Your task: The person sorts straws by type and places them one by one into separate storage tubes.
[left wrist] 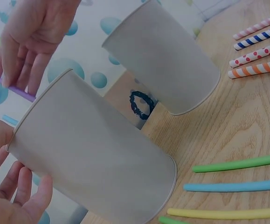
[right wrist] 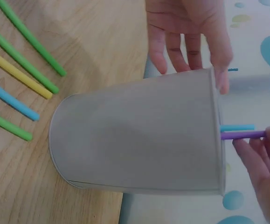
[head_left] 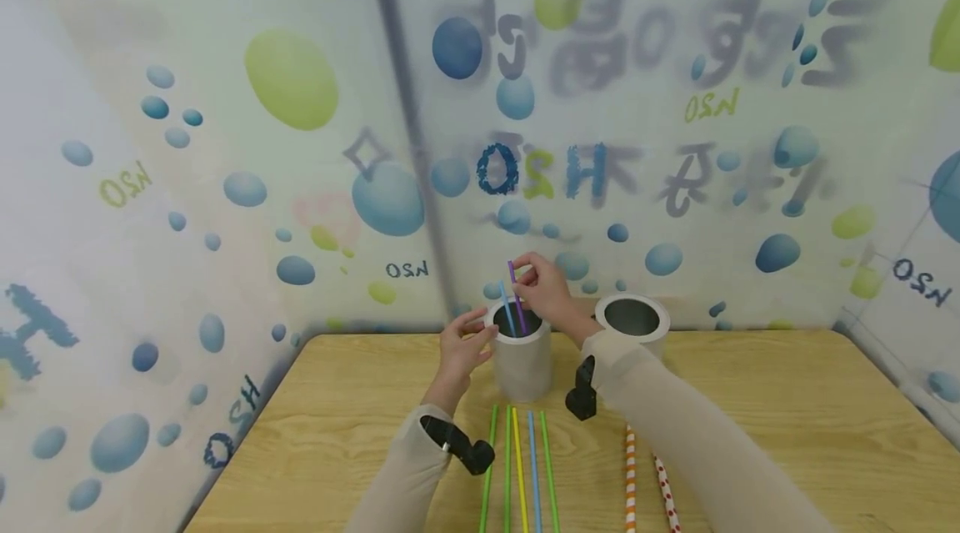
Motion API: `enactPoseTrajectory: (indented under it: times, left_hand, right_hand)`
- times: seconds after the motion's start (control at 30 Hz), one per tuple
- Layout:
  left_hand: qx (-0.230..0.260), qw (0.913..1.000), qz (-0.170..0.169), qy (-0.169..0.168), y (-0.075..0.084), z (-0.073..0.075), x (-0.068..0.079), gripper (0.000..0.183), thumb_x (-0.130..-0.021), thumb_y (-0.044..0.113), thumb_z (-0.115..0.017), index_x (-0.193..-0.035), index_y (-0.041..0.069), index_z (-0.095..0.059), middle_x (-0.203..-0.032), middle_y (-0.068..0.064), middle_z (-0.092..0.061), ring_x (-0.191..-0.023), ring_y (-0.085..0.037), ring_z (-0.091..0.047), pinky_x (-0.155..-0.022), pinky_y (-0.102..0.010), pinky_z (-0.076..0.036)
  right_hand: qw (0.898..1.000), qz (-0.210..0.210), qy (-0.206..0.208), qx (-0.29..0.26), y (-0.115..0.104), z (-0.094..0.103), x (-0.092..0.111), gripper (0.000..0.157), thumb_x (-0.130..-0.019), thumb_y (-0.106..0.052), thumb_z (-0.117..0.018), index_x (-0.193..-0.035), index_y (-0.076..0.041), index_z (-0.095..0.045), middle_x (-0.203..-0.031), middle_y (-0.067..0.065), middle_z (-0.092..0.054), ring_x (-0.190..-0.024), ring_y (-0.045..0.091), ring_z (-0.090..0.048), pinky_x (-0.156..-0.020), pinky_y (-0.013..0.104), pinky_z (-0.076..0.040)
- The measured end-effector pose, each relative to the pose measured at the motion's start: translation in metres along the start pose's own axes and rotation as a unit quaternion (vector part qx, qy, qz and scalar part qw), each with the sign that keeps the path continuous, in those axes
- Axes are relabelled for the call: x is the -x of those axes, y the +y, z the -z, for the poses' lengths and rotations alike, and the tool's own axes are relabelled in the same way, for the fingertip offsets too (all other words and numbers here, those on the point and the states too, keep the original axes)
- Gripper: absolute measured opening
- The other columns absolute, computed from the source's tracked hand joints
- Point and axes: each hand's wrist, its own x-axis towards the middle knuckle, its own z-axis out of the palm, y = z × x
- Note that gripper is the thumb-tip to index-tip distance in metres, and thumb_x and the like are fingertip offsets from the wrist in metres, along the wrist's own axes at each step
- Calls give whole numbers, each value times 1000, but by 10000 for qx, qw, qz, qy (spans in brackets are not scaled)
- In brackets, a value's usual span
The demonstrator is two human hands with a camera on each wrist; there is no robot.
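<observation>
In the head view my right hand (head_left: 546,293) pinches the upper part of a purple straw (head_left: 517,299), whose lower end is inside the left grey-white container (head_left: 522,370). Beside it a light blue straw (head_left: 507,309) leans in the same container. My left hand (head_left: 459,349) rests at the container's left side, thumb by the rim and fingers loosely extended along the wall, as the right wrist view also shows. The purple straw (right wrist: 243,135) sticks out past the rim close to the blue straw (right wrist: 237,127). Both containers stand upright.
A second grey-white container (head_left: 637,318) stands to the right, behind my right forearm. Green, yellow and blue straws (head_left: 534,466) lie in a row on the wooden table (head_left: 360,399). Striped and dotted paper straws (left wrist: 258,69) lie further right. A patterned sheet (head_left: 300,183) hangs behind the table.
</observation>
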Motion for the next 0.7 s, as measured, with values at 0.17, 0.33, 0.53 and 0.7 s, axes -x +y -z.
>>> enactPoseTrajectory:
  times: [0.17,0.33,0.53,0.7]
  left_hand:
    - [24,10000,-23,-16,0,0,0,36,-81,5,-67,-116,3,-60,-100,-14,-53,-86,-23,-57,-72,-42,-54]
    - [46,10000,29,-19,1,0,1,35,-81,4,-66,-116,5,-60,-100,-13,-53,-87,-22,-57,-72,-42,-54]
    - [48,10000,28,-34,1,-1,1,35,-82,4,-65,-117,5,-59,-101,-13,-53,-89,-23,-57,-73,-42,-54]
    - [105,9999,-21,-86,0,0,0,37,-82,5,-66,-118,4,-59,-100,-12,-53,-87,-22,-57,-74,-45,-53]
  right_hand:
    - [9985,-303,15,448,5,-10,1,26,-83,3,-62,-107,-3,-56,-76,10,-57,-62,17,-55,-55,27,-53]
    - [9971,-399,97,645,7,-13,3,25,-83,3,-62,-106,-2,-56,-77,13,-60,-62,20,-58,-55,29,-54]
    - [9962,-438,54,751,14,-16,4,24,-82,5,-62,-105,1,-55,-77,13,-60,-63,20,-59,-55,29,-54]
    - [9939,-490,60,985,15,-19,2,24,-81,4,-63,-104,-1,-58,-80,13,-62,-65,21,-60,-51,28,-53]
